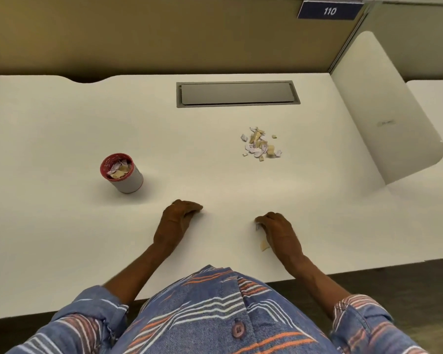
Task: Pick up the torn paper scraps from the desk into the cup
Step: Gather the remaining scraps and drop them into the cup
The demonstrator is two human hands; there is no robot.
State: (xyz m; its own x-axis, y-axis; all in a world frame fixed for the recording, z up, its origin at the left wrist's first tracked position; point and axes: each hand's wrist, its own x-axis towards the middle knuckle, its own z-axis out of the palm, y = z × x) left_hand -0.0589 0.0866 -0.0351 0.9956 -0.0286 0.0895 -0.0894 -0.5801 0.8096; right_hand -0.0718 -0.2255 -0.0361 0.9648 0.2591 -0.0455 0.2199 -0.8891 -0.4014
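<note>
A white cup (128, 181) with a red rim stands on the white desk (62, 123) at the left, with torn scraps inside it. A small pile of white and tan paper scraps (261, 145) lies right of centre, well apart from the cup. My left hand (175, 221) rests on the desk near the front, below and to the right of the cup, its fingers loosely curled and nothing visible in it. My right hand (279, 232) rests knuckles up below the pile; a white scrap shows at its fingertips and a tan scrap (264, 246) pokes out under its palm.
A grey cable-hatch lid (238, 94) is set flush into the desk at the back. A beige partition wall (164, 34) closes off the rear. A white rounded side divider (384, 111) stands at the right. A blue sign (329, 11) reads 110.
</note>
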